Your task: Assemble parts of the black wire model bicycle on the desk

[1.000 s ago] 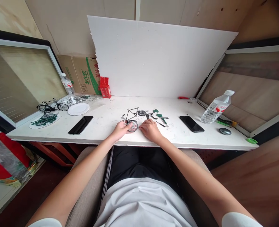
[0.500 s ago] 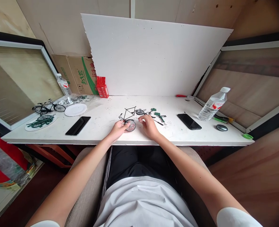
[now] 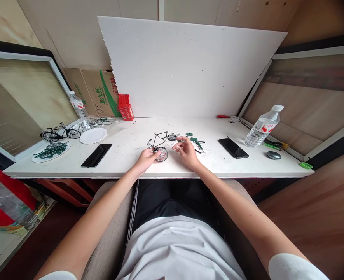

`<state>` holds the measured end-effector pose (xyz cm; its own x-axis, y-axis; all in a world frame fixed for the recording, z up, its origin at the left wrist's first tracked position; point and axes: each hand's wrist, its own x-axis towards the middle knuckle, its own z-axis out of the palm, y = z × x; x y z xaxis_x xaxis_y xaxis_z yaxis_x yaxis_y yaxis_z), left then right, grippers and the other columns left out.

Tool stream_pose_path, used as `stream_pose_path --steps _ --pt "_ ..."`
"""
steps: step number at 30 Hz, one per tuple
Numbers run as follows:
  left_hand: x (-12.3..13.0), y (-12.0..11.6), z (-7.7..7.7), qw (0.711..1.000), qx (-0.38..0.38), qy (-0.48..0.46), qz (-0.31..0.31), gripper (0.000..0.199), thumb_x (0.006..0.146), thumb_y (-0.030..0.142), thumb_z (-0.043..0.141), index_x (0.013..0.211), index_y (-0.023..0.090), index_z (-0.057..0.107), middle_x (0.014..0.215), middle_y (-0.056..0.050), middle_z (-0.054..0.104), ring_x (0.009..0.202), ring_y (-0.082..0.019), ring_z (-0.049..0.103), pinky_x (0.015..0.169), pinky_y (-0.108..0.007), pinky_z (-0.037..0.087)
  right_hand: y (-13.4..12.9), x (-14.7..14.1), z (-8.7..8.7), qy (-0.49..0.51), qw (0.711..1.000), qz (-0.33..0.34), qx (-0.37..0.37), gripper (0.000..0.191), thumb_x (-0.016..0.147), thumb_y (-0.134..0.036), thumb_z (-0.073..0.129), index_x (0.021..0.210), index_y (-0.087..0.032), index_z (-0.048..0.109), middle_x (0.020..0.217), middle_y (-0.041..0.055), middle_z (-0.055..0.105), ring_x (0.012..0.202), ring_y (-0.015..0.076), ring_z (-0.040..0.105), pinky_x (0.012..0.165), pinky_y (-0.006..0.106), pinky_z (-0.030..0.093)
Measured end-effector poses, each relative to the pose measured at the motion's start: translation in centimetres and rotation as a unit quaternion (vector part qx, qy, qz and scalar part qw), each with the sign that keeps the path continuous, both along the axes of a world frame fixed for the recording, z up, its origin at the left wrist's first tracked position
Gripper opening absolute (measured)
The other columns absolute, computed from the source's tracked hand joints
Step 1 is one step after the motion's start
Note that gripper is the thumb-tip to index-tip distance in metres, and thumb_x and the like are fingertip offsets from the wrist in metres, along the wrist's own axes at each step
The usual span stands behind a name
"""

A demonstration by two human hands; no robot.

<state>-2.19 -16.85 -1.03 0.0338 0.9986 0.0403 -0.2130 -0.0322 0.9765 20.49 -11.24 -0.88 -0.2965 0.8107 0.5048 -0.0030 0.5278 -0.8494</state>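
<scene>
Near the front middle of the white table, my left hand (image 3: pixel 146 160) pinches a black model bicycle frame (image 3: pixel 161 137) beside its one fitted wheel (image 3: pixel 161 154). My right hand (image 3: pixel 185 151) is raised just right of that wheel, fingers curved and apart, with nothing visible between them. Behind it lies a loose wheel (image 3: pixel 172 137). Small green parts (image 3: pixel 193 139) and thin black and green pieces (image 3: pixel 199 145) lie to the right of my right hand.
A black phone (image 3: pixel 96 155) lies at left, another phone (image 3: pixel 233 148) at right. Farther left are a finished model bicycle (image 3: pixel 60 133), a white disc (image 3: pixel 93 135) and green pieces on another disc. A water bottle (image 3: pixel 264 126) and a grey oval object (image 3: pixel 273 155) stand right.
My right hand has opened its fingers and shifted slightly to the right. My left hand still holds the model bicycle frame in nearly the same place.
</scene>
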Motion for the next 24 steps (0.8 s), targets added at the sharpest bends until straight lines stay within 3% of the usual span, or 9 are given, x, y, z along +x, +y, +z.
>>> stream_pose_path --steps 10,17,24 --pt "0.1 -0.3 0.3 1.0 0.004 0.013 -0.005 0.059 0.075 0.046 0.094 0.113 0.01 0.066 0.104 -0.014 0.08 0.093 -0.025 0.078 0.089 -0.042 0.064 -0.5 0.0 0.5 0.018 0.999 0.017 -0.044 0.052 0.085 -0.053 0.081 0.119 -0.028 0.051 0.089 0.0011 0.076 0.093 0.0223 0.074 0.092 0.041 0.056" --pt "0.1 -0.2 0.1 0.999 0.012 0.04 -0.011 0.064 0.074 0.052 0.094 0.114 0.01 0.066 0.102 -0.015 0.081 0.09 -0.025 0.078 0.089 -0.041 0.064 -0.8 0.1 0.7 0.028 0.995 0.046 -0.084 0.049 0.079 -0.046 0.088 0.112 -0.025 0.059 0.085 0.0019 0.079 0.078 0.0216 0.074 0.08 0.04 0.06" --pt "0.2 -0.4 0.3 0.999 0.021 0.026 -0.021 0.06 0.076 0.05 0.093 0.114 0.011 0.067 0.102 -0.014 0.082 0.09 -0.026 0.079 0.091 -0.043 0.064 -1.3 -0.1 0.7 -0.045 0.999 0.01 0.009 0.036 0.085 -0.045 0.084 0.108 -0.025 0.065 0.088 0.0042 0.08 0.092 0.0269 0.079 0.082 0.041 0.058"
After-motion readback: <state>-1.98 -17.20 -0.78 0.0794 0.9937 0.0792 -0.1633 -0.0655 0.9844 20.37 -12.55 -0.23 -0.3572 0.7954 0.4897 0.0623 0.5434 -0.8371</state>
